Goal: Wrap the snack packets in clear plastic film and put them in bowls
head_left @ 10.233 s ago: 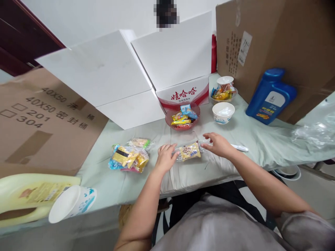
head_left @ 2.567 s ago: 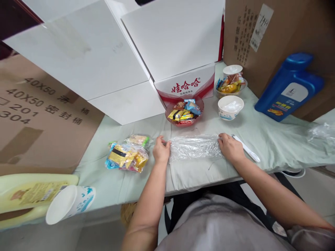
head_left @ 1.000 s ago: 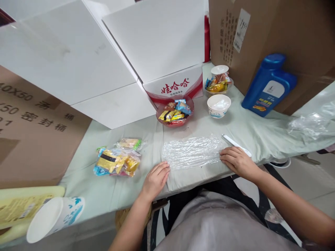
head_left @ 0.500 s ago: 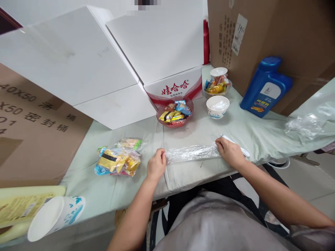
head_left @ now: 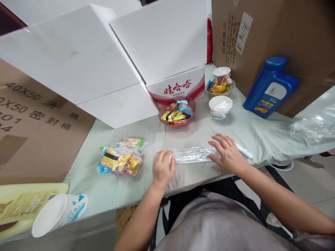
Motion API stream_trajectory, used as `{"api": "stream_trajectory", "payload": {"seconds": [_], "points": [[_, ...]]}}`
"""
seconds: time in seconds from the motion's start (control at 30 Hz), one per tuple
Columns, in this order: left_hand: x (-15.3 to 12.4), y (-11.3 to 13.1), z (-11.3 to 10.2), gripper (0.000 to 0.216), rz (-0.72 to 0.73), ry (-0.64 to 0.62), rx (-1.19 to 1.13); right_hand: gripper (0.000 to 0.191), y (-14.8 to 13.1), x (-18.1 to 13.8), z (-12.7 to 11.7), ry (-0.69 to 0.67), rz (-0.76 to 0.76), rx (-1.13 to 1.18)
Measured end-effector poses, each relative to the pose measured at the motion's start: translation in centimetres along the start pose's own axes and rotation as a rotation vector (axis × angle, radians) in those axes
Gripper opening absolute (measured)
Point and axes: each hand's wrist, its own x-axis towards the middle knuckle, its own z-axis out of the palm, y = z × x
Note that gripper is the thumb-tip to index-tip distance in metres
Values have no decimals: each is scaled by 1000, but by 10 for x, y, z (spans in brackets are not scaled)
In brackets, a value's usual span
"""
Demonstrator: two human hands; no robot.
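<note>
My right hand [head_left: 226, 155] has now opened by the plastic wrap [head_left: 192, 154]; this fold seems done. Whether my curled left hand [head_left: 162, 169] grips, I cannot tell.

grey shirt [head_left: 211, 225], soft creases across front; short sleeve [head_left: 311, 241] on right arm [head_left: 267, 197]; black cloth [head_left: 220, 186] at lap; left hand [head_left: 162, 169], right hand [head_left: 227, 155] bare.

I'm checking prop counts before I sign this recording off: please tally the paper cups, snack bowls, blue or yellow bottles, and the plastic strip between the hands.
Paper cups: 3 (near-edge cup, middle cup, back cup)
Snack bowls: 2 (red bowl, clear bowl)
Bottles: 2 (blue bottle, yellow bottle)
Plastic strip: 1
Total: 8
</note>
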Motion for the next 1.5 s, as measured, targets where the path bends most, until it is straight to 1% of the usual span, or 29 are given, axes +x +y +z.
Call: {"api": "stream_trajectory", "payload": {"seconds": [0.07,0.1,0.17,0.23,0.3,0.37,0.43,0.47,0.53,0.6,0.63,0.73,0.8,0.83,0.9,0.97,1.0,1.07,1.13,1.2,1.3,1.4,1.5], "points": [[-6,15,8,35,74,-190,-29,62,-6,-5,7,-83,-163,32],[-9,19,15,43,85,-283,0,69,-8,-9,12,-138,-210,32],[-15,19,27,58,83,-416,85,79,-8,-20,19,-221,-226,16],[-19,14,35,65,88,-480,130,84,-3,-34,20,-250,-195,-2],[-21,11,35,66,91,-474,135,84,2,-50,13,-248,-177,3],[-21,18,29,61,70,-405,122,67,6,-65,2,-231,-171,32],[-23,34,22,50,45,-342,61,46,7,-76,-10,-200,-159,87],[-24,43,18,44,49,-335,2,39,6,-80,-16,-179,-152,124],[-26,62,13,38,107,-376,-156,31,3,-81,-29,-146,-151,219],[-29,74,12,39,204,-443,-299,27,-2,-75,-43,-153,-163,335],[-30,76,13,40,251,-467,-348,26,-4,-69,-51,-177,-174,402],[-32,72,16,38,348,-502,-447,23,-8,-44,-73,-298,-216,614],[-33,66,18,36,376,-516,-527,19,-6,-21,-78,-357,-215,733],[-33,63,20,37,372,-516,-571,16,-4,-8,-76,-378,-195,782],[-35,59,22,43,316,-490,-660,15,0,21,-63,-415,-119,856],[-38,57,24,50,202,-469,-743,15,2,50,-40,-463,-45,894],[-39,56,24,50,140,-470,-784,15,2,64,-26,-490,-37,888],[-40,56,25,44,41,-482,-837,16,0,88,2,-548,-45,868],[-39,57,24,31,14,-474,-844,16,-6,102,27,-541,-111,788],[-36,58,23,19,46,-457,-835,14,-12,107,47,-499,-173,717],[-32,59,22,14,93,-459,-833,12,-19,103,65,-434,-198,678],[-30,61,21,15,100,-466,-806,10,-23,95,73,-359,-202,653],[-30,62,22,15,104,-463,-799,11,-25,91,76,-298,-230,635]]}}
